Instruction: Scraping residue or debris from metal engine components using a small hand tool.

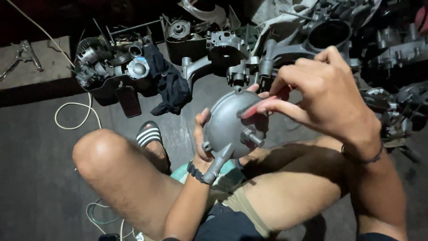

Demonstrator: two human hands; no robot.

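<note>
My left hand (203, 138) grips a round grey metal engine cover (227, 122) from behind, thumb on its left rim. A short geared shaft (252, 137) sticks out of the cover's face, and a lever arm (218, 163) hangs from its lower edge. My right hand (323, 96) comes in from the right, pinching a thin red-handled tool (258, 108) whose tip rests on the cover's upper face. Both hands are held above my bent knees.
Several grey engine casings and parts (249, 53) lie on the dark floor ahead, with a black tub of parts (111, 67) at the left, a dark rag (169, 85) and a phone (128, 101). A white cable (71, 107) loops at left. My sandalled foot (150, 136) rests below.
</note>
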